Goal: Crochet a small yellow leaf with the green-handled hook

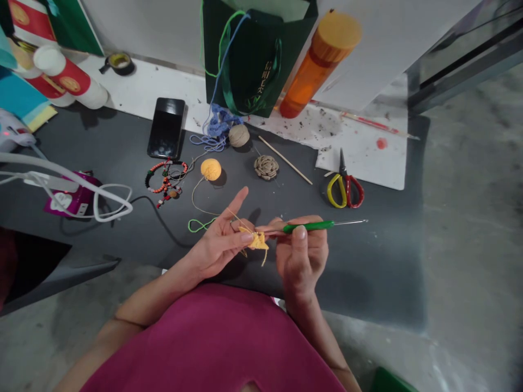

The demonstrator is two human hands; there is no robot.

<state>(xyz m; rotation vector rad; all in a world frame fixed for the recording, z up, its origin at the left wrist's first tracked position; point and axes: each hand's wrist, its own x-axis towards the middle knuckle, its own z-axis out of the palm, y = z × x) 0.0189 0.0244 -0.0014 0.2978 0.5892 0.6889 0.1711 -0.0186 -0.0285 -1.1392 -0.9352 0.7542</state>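
Observation:
My left hand [220,242] pinches a small yellow crochet piece [257,239] between thumb and fingers, its index finger raised with the yellow yarn running over it. My right hand [302,253] is closed on a green-handled crochet hook [314,226], whose tip points left into the piece. The yarn trails back to a yellow yarn ball [211,169] on the dark grey mat [376,261]. A loose green yarn loop [200,224] lies just left of my left hand.
Beyond the hands lie a beige yarn ball [239,135], a coiled brown crochet piece [266,166], a wooden stick [285,159], scissors [345,188], a phone [166,127], beaded bracelets [165,179], blue yarn [220,122], a green bag [253,54], an orange bottle [318,62] and white cables [102,198].

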